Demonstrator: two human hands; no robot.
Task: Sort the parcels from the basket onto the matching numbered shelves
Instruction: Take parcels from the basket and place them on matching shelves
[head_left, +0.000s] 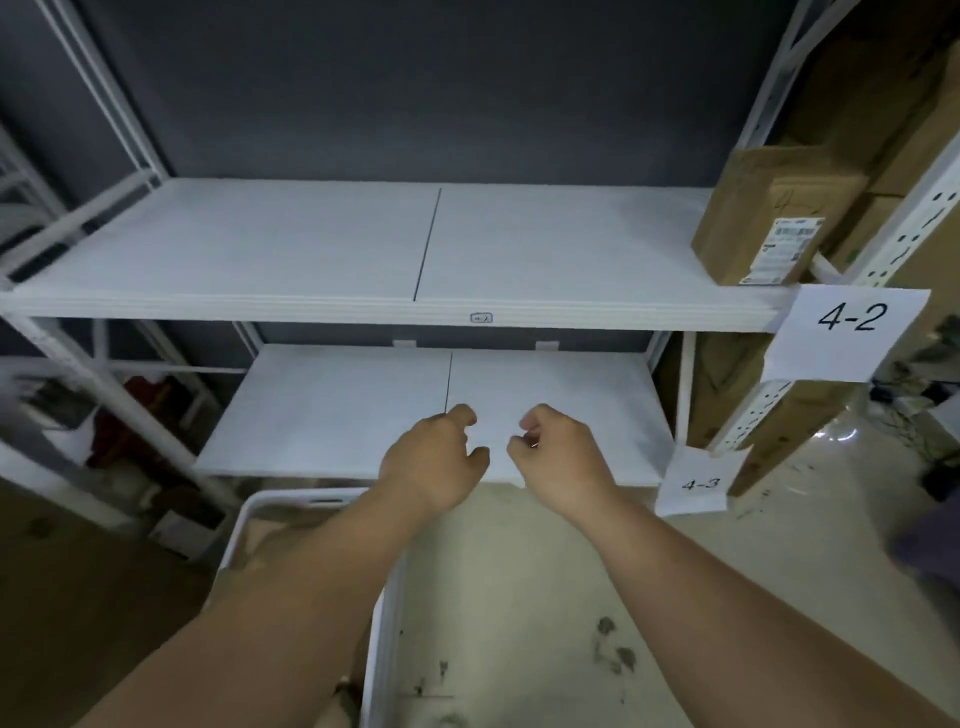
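— Parcels: where do they sit?
— One cardboard parcel (763, 213) with a white shipping label stands at the far right end of the upper shelf (311, 249), just above the paper sign reading 4-2 (849, 332). More brown cartons fill the neighbouring rack to the right. The white basket (384, 649) is low in the frame, on the floor in front of the rack; the left forearm crosses over it, and something brown shows inside, too hidden to name.
— And the hands?
— Both reach forward over the front edge of the lower shelf (332, 410), side by side and close together without touching. The left hand (434, 462) has its fingers curled in loosely; its grip holds nothing that I can see. The right hand (558, 457) is curled the same way, thumb near the fingertips, and nothing is visible in its grip either.
— How is that lower shelf marked?
— A small paper sign reading 4-3 (698, 483) hangs at its right front corner. Both white shelves show a dark seam down the middle.
— Around that?
— Dark grey wall behind, scuffed pale floor (571, 597) below, and clutter beyond the rack's left post.
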